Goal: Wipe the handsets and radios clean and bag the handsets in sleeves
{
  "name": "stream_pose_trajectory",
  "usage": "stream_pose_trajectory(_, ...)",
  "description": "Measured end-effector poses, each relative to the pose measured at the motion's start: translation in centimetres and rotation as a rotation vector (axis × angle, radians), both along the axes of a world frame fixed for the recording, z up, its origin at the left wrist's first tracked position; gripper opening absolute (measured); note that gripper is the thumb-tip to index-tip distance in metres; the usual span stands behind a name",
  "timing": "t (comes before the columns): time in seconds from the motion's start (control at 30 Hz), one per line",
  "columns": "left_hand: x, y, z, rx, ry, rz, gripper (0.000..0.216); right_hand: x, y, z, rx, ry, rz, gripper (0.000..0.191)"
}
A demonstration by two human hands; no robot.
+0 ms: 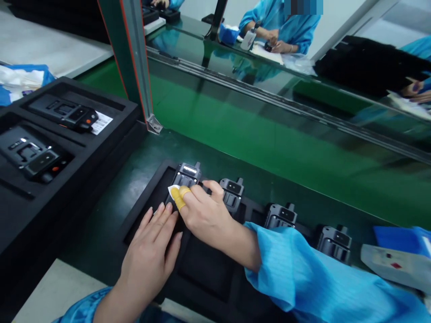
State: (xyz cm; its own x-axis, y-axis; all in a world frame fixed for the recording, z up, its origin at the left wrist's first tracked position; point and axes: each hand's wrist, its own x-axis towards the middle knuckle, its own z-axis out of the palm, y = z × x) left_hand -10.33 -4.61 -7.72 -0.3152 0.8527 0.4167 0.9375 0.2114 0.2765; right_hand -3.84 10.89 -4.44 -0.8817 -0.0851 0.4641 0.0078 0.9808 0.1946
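Observation:
A rugged black handheld device (187,172) with a short stub antenna lies back-up at the left end of a black foam tray (215,264). My right hand (206,215), with yellow finger cots on its fingers, presses a small white wipe (173,190) against the device's back. Stretched out flat, the fingers of my left hand (148,246) rest on the lower part of the same device. To the right in the tray sit similar devices: one (232,194) beside my right hand, another (281,216) past it, and a third (335,243) beyond my sleeve.
At left, a thick black foam tray (111,130) holds two more devices (33,150). A metal post (138,63) rises behind it. A translucent bottle (393,267) and a blue box (393,240) are at right. Across the glass partition, co-workers in blue sleeves handle small items.

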Motion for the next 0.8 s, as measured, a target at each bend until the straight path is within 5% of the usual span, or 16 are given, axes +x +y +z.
stream_pose_trajectory(0.2,0.0,-0.1,0.0,-0.01,-0.042,0.007,0.033,1.3,-0.1,0.2,0.09,-0.029,-0.069,0.033)
stream_pose_trajectory(0.47,-0.2,-0.1,0.0,0.051,-0.021,-0.023,0.033,7.2,3.8,3.0,0.218,-0.059,-0.405,0.024)
stream_pose_trajectory(0.8,-0.4,0.0,0.0,0.071,0.018,-0.042,0.041,8.8,1.0,0.4,0.084,-0.127,-0.274,0.026)
